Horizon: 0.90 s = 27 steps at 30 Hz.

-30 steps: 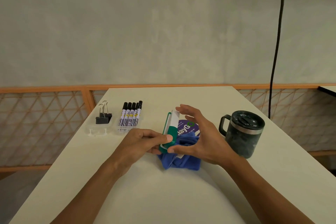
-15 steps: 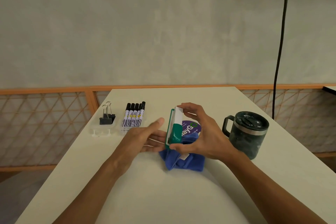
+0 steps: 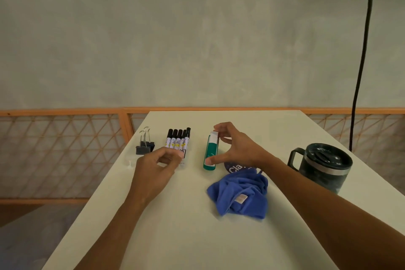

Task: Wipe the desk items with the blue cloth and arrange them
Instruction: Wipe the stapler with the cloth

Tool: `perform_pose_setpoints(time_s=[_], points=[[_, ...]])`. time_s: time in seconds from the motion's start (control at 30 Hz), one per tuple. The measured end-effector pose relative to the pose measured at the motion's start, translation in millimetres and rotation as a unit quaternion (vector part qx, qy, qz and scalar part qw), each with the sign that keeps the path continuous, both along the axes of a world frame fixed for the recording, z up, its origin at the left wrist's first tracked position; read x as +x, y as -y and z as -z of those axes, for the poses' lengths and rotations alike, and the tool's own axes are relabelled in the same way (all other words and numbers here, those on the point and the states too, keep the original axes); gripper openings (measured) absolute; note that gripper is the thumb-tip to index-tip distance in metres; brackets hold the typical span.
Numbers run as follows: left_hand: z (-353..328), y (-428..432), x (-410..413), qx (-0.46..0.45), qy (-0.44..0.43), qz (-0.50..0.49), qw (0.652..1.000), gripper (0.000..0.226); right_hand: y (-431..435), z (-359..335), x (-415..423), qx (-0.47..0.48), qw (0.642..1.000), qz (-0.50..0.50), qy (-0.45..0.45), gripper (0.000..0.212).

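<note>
A green and white eraser block stands on its long edge on the white desk. My right hand pinches it lengthwise, thumb at the near end and fingers on the far white end. The blue cloth lies crumpled on the desk just nearer than that hand, touched by neither hand. My left hand hovers left of the block with fingers loosely curled and holds nothing; its fingertips are close to the near ends of several black-capped markers. A purple printed item shows partly under my right wrist and the cloth.
Black binder clips sit left of the markers near the desk's left edge. A dark lidded mug stands at the right. An orange lattice railing runs behind the desk, and a black cable hangs at the right.
My right hand moved the green block left off the cloth and set it on the desk beside the markers. My left hand let go and drew back toward the markers. The cloth now lies uncovered.
</note>
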State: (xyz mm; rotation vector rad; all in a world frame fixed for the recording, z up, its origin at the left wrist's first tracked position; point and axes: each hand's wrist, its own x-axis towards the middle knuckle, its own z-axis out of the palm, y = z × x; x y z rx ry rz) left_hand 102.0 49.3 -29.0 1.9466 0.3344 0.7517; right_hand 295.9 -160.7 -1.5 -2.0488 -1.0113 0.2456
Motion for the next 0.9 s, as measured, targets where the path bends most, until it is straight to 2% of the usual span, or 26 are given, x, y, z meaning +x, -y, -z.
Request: perform_pose_setpoints(time_s=[0.07, 0.2, 0.3, 0.43, 0.67, 0.9], points=[[2.6, -3.0, -0.6, 0.024, 0.003, 0.002, 1.0, 0.004, -7.7, 6.9, 8.7, -0.007, 1.0, 0.0, -0.02, 0.115], [5.1, -4.4, 1.5, 0.051, 0.015, -0.017, 0.998, 0.015, -19.7, 19.2, 19.8, -0.016, 0.998, -0.001, -0.058, 0.113], [6.7, -5.6, 2.8, 0.055, 0.013, -0.02, 0.998, 0.018, -27.1, 23.9, 25.0, -0.016, 0.995, -0.009, -0.094, 0.107], [8.7, -8.6, 3.5, 0.037, 0.016, -0.025, 0.999, 0.016, -34.0, 30.1, 27.4, -0.02, 0.991, -0.025, -0.129, 0.111], [10.9, -8.8, 5.4, 0.038, 0.014, -0.034, 0.999, 0.015, -34.5, 35.6, 29.7, -0.02, 0.989, -0.022, -0.147, 0.102], [12.9, -8.6, 6.2, 0.044, 0.021, -0.034, 0.998, 0.013, -35.7, 36.3, 28.7, -0.015, 0.987, -0.022, -0.156, 0.105]])
